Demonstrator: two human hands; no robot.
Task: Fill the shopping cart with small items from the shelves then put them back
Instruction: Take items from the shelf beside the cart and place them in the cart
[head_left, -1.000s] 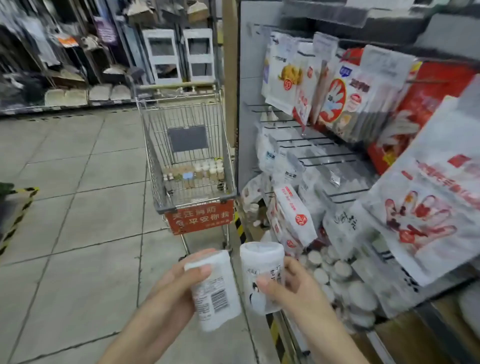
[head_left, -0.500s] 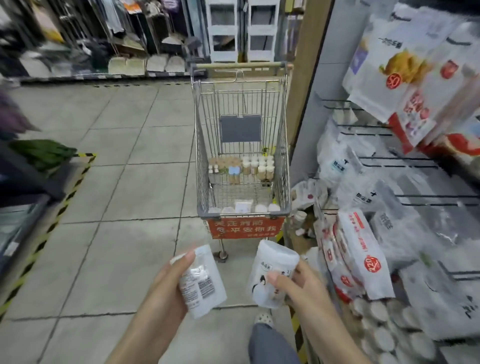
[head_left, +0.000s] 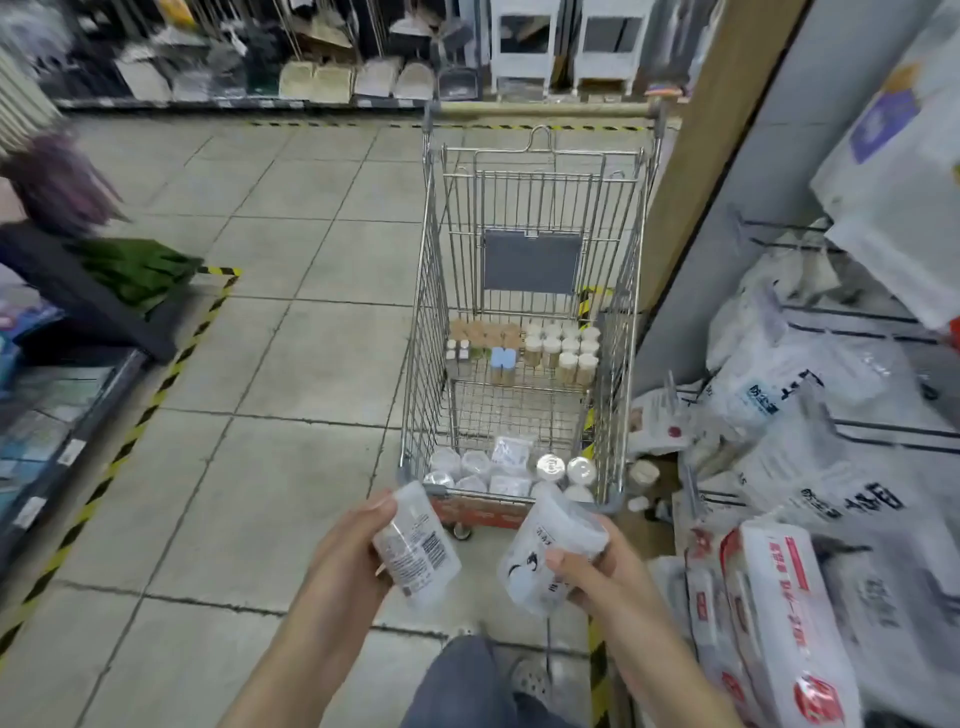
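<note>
A wire shopping cart (head_left: 431, 291) stands straight ahead on the tiled floor. Small jars (head_left: 558, 351) sit at its far end and white packs (head_left: 511, 454) lie at its near end. My left hand (head_left: 345, 548) grips a clear pack with a barcode label (head_left: 415, 545) just in front of the cart's near edge. My right hand (head_left: 605, 571) holds a round white pack with a black drawing (head_left: 545, 558) beside it, equally close to the cart.
Shelves and hooks on the right carry white bags (head_left: 779, 395) and red-printed packs (head_left: 774, 613). A low shelf (head_left: 62, 410) with a yellow-black floor stripe runs along the left. Dustpans and racks (head_left: 358, 78) line the far wall. My knee (head_left: 467, 680) shows below.
The view has turned from the shelf toward the cart and come closer to it. Both hands kept their packs and now hover near the cart's front rim.
</note>
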